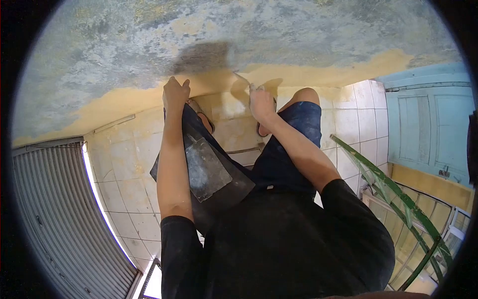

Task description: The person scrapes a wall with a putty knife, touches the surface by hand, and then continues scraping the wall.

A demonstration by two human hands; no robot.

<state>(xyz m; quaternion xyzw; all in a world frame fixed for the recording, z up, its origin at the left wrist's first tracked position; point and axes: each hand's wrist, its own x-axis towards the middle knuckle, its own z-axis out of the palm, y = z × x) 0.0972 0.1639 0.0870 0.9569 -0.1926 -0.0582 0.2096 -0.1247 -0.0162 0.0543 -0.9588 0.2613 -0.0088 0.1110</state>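
At about 11 o'clock the left hand (175, 93) is closed in a fist against the yellow wall (124, 102). Below it, near centre, a grey board (206, 169) rests on the person's lap. At 12 o'clock the right hand (262, 103) grips a thin scraper (242, 78) touching the wall's painted edge

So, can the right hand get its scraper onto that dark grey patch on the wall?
Probably yes: the right hand holds the scraper at the wall just below the dark grey patch, with nothing between them.
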